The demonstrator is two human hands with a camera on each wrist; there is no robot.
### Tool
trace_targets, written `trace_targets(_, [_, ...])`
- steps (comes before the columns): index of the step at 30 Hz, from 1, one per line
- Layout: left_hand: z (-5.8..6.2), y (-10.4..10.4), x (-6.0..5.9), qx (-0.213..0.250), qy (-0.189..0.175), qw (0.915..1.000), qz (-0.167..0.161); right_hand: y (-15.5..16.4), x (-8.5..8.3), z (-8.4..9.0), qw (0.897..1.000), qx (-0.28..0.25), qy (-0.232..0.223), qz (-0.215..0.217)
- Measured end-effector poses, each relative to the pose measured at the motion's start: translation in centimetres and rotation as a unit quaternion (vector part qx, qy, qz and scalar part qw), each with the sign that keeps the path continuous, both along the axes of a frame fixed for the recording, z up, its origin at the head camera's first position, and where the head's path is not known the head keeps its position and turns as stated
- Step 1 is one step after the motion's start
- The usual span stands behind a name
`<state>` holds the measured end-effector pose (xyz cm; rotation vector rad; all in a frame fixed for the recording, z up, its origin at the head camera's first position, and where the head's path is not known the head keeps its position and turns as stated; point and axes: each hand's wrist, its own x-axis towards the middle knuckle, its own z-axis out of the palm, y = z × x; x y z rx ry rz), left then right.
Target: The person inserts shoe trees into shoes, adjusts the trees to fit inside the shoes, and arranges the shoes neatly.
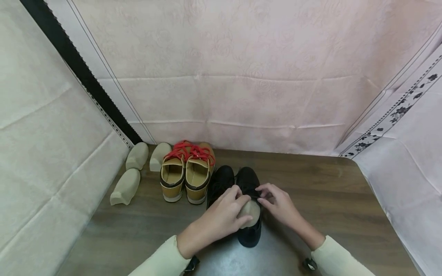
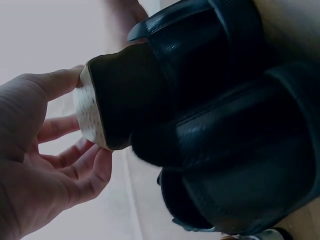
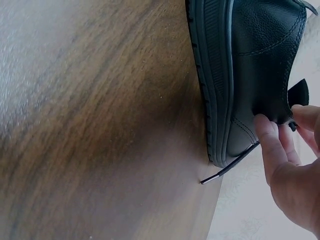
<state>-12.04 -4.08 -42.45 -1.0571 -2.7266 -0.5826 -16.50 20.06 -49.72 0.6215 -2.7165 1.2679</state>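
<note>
A pair of black shoes stands on the wooden table in the head view. My left hand grips a beige shoe form that sits in the opening of the right black shoe. In the left wrist view the thumb and fingers of the left hand hold the beige form, which goes into the black shoe. My right hand pinches the upper edge of the same shoe beside the form. In the right wrist view the right hand pinches the edge of the black leather shoe, with a loose black lace below it.
A pair of tan shoes with red laces stands just left of the black pair. Three loose beige shoe forms lie at the far left by the cloth wall. Pink cloth closes the back and sides. Bare wooden table lies to the right.
</note>
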Motion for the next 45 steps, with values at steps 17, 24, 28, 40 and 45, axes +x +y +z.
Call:
trace_targets(17, [-1.4,0.8,-0.3,0.007,-0.028,0.9996,-0.001,-0.1,0.2,0.1,1.000,-0.001,-0.003,0.006])
trace_targets(24, [-1.2,0.5,-1.0,0.006,-0.074,0.9967,-0.033,-0.1,0.2,0.0,1.000,0.000,-0.012,0.006])
trace_targets(28, [-0.8,0.2,-1.7,-0.010,-0.098,0.9934,-0.058,-0.2,0.2,-0.2,1.000,-0.002,-0.011,0.008])
trace_targets(40, [0.0,-0.1,-2.6,-0.007,-0.158,0.9840,-0.082,-0.1,0.2,-0.2,1.000,-0.002,-0.017,0.006])
trace_targets(45, [-0.4,0.2,-2.8,0.003,-0.145,0.9871,-0.068,0.1,0.0,0.1,1.000,-0.001,-0.019,0.006])
